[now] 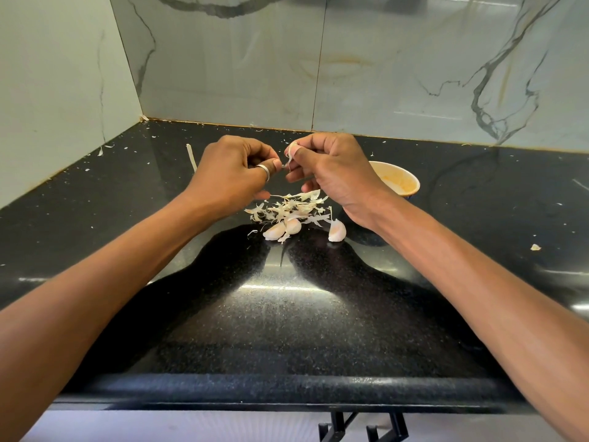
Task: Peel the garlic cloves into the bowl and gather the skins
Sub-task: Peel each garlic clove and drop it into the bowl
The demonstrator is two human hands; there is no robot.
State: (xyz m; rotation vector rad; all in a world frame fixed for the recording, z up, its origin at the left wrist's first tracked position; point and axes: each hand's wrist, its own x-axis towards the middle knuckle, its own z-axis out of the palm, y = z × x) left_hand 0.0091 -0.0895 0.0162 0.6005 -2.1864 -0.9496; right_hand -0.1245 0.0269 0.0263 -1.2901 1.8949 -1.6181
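Head view: right hand (pixel 334 175) before bowl (pixel 402 172).

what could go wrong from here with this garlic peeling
1. The clove is held in the right hand while the left hand seems to pinch its loose skin. They are above the skin pile, not the bowl, so a slip likely drops it among skins.
2. The bowl sits just behind the right wrist and could be nudged.
3. Stray flakes lie far across the counter and are easy to miss when gathering.
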